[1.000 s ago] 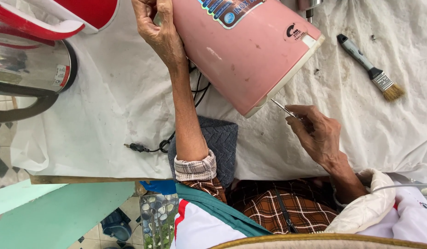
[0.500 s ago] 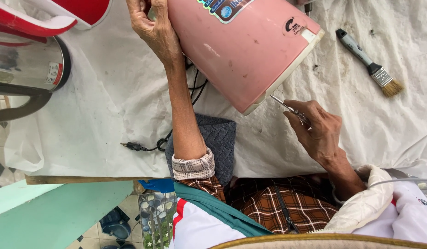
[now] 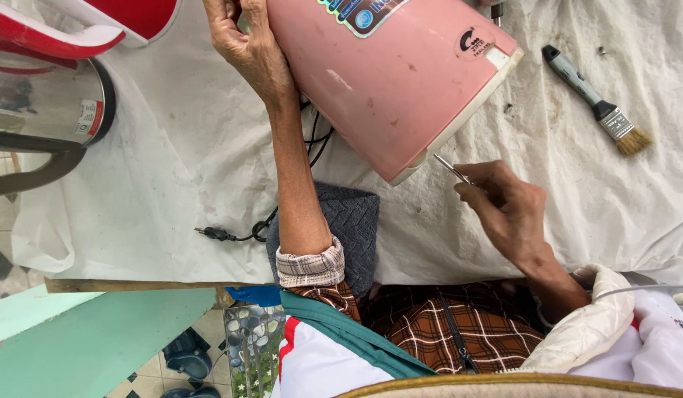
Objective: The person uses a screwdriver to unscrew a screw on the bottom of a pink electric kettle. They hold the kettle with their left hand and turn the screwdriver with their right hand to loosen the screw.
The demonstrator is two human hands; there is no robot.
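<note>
A pink electric pot lies tilted on its side on the white sheet, its base rim facing me. My left hand grips the pot's upper left side at the top of the view. My right hand is closed on a thin metal screwdriver, whose tip touches the pot's white base rim. A black power cord runs out from under the pot, past my left forearm, and ends in a plug.
A paintbrush with a grey handle lies at the upper right. A red-and-white appliance and a steel pot with a black handle sit at the upper left. A grey knitted cloth lies at the table's near edge.
The screwdriver tip has stayed at the pot's base rim, with my right hand shifting slightly. My left hand still holds the pot.
</note>
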